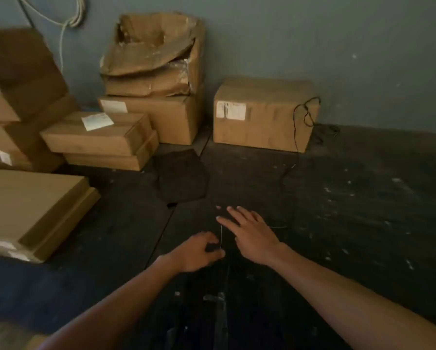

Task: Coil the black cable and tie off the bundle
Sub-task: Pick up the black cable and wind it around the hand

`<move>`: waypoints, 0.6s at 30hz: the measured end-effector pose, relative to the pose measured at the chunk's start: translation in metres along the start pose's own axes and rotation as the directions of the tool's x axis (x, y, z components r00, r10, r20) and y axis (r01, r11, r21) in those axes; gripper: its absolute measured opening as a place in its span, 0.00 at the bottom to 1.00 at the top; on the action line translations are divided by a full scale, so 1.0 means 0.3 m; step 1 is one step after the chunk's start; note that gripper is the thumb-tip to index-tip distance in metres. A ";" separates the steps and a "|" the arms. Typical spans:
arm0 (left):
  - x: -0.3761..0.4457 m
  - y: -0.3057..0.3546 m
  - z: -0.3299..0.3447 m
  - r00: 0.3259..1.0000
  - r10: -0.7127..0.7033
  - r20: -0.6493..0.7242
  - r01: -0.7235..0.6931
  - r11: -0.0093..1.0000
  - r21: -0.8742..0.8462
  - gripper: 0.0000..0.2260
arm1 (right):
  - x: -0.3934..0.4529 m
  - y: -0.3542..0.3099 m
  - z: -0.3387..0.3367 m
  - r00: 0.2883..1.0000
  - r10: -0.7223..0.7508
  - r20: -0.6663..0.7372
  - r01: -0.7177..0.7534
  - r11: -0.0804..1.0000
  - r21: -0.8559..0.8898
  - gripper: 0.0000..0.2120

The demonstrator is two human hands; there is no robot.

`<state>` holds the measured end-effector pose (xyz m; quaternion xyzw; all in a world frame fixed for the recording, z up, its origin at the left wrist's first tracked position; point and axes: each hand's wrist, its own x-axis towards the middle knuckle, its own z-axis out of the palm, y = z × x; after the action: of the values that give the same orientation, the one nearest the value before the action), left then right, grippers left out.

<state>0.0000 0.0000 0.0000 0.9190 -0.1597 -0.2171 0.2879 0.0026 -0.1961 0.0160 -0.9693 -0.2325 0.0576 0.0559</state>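
The black cable point(297, 122) hangs down the right end of a cardboard box point(262, 114) by the wall and trails across the dark floor toward me; most of its run is hard to make out against the floor. My left hand point(199, 251) is closed around a small dark bunch, apparently the cable's near end, low at the centre. A thin pale strand point(221, 236) rises from that hand. My right hand point(249, 231) hovers just right of it, fingers spread and empty.
Several cardboard boxes point(98, 137) are stacked on the left and against the grey wall, with a torn one point(156, 54) on top. A flat box point(32, 210) lies at near left. A dark cloth point(181, 175) rests on the floor ahead.
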 end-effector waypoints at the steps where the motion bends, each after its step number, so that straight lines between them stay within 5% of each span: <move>1: -0.004 -0.013 0.021 0.998 -0.016 0.064 0.010 0.995 0.097 0.21 | 0.001 -0.005 0.020 0.998 -0.011 0.054 0.013 0.999 -0.047 0.40; 3: -0.006 -0.038 0.060 0.992 -0.023 0.126 -0.017 0.951 0.308 0.18 | -0.005 -0.001 0.061 0.994 -0.015 0.110 0.025 0.995 -0.092 0.38; 6: -0.007 -0.047 0.093 0.995 0.012 0.104 -0.050 0.926 0.373 0.11 | -0.018 0.003 0.108 0.991 -0.028 0.130 0.044 0.992 -0.119 0.24; 9: -0.003 -0.040 0.089 0.993 0.085 0.079 -0.105 0.949 0.299 0.09 | -0.032 0.018 0.103 0.995 -0.071 0.066 0.078 0.991 -0.111 0.12; 18: 0.025 0.045 0.033 0.985 0.155 -0.074 -0.158 0.987 -0.042 0.11 | -0.102 0.154 -0.066 0.985 0.029 -0.170 -0.017 0.997 0.072 0.09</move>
<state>-0.0006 -0.0182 -0.0016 0.9035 -0.2158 -0.1649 0.3315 -0.0013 -0.2527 0.0318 -0.9707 -0.2134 -0.0170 0.1088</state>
